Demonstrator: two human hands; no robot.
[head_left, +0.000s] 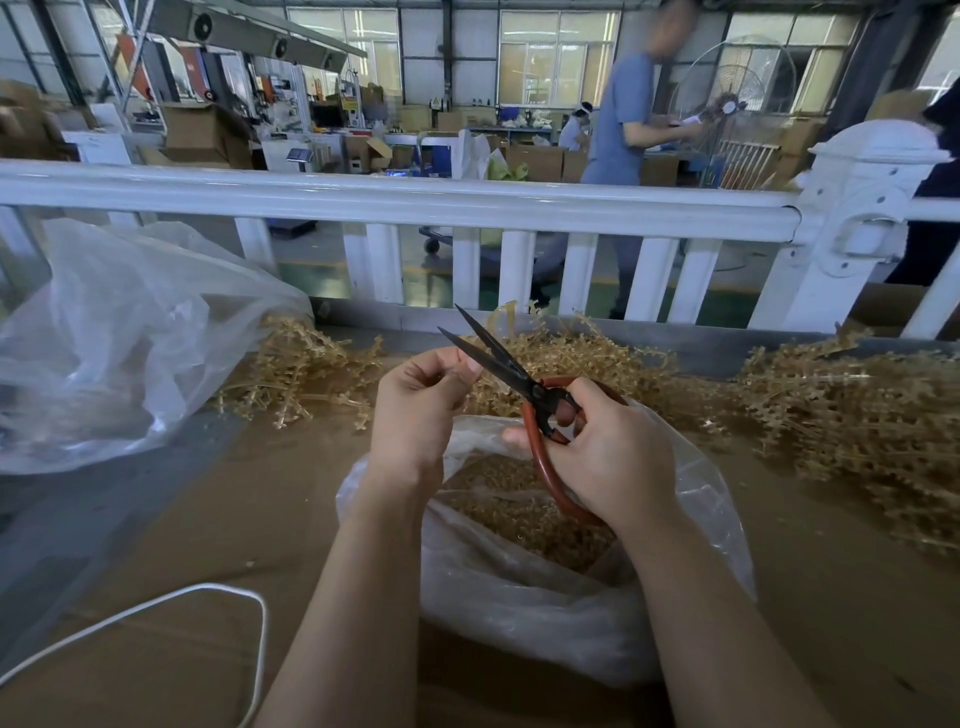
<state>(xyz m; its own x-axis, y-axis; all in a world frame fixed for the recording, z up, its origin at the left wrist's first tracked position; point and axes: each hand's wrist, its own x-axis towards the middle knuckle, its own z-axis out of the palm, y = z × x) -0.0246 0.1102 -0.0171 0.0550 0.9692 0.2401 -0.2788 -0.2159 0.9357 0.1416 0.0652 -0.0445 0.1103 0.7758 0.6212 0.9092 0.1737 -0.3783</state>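
A worker's right hand (618, 457) grips red-handled scissors (511, 366), blades parted, above a bag (519, 613), while the left hand (415, 410) curls beside the blades, its pinch too small to tell.

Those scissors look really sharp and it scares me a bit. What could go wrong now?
1. The scissors are open in the right hand, and the left hand has its fingers right against the blades, so a snip might nick them.
2. The clear bag below sags open; snipped bits might miss it and scatter over the table.
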